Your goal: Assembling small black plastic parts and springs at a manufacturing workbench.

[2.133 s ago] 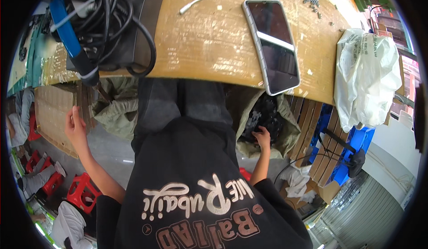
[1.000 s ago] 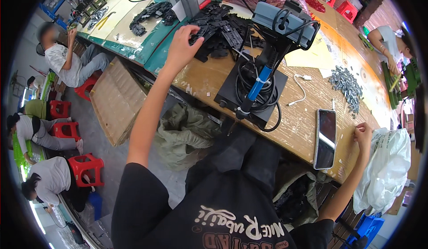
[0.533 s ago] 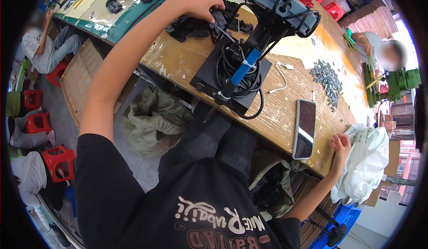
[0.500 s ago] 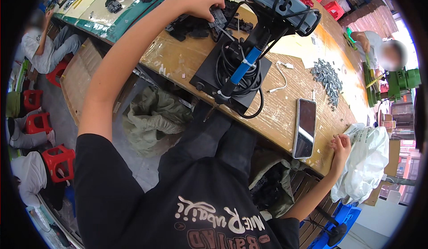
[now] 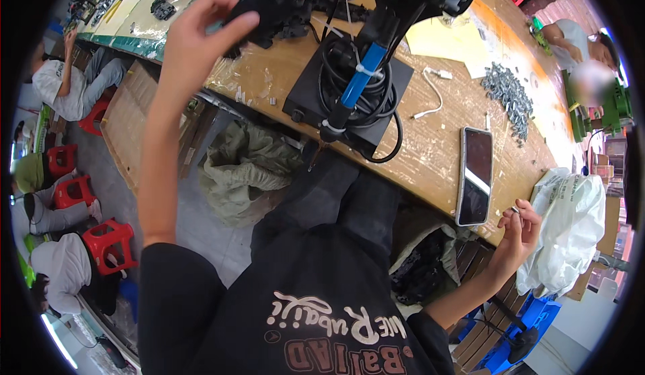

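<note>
Toward 11 o'clock, the left hand (image 5: 195,39) spreads thumb and fingers in a C against dark black parts (image 5: 285,19) over the desk (image 5: 430,167); I cannot tell whether it grips one, or which way they point. Near 4 o'clock, the half-curled right hand (image 5: 519,234) pinches a small metal piece (image 5: 515,209), its long axis too tiny to read, beside the phone (image 5: 477,204), which lies 12-to-6.

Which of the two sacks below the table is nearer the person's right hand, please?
The sack right of the legs, showing black contents, is nearer the right hand; the other sack lies left.
</note>
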Demonstrator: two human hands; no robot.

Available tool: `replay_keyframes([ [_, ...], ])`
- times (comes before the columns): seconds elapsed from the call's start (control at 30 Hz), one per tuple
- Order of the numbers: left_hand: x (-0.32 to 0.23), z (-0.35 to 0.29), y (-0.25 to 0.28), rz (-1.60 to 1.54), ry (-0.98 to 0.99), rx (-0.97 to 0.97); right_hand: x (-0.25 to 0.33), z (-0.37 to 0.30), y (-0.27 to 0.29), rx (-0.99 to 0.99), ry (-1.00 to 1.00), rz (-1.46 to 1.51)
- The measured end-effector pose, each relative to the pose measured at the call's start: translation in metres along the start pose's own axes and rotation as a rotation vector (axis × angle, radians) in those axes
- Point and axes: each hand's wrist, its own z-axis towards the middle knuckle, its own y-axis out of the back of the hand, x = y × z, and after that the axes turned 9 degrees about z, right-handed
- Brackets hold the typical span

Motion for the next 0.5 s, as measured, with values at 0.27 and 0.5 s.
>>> replay_keyframes([
  [0.27, -0.08, -0.131, -0.058, -0.884, 0.402, 0.454, 0.009, -0.027, -0.061, 0.323, -0.048, 0.324],
  [0.5, -0.09, -0.163, -0.091, -0.851, 0.381, 0.681, 0.002, -0.043, -0.092, 0.438, -0.214, 0.483],
])
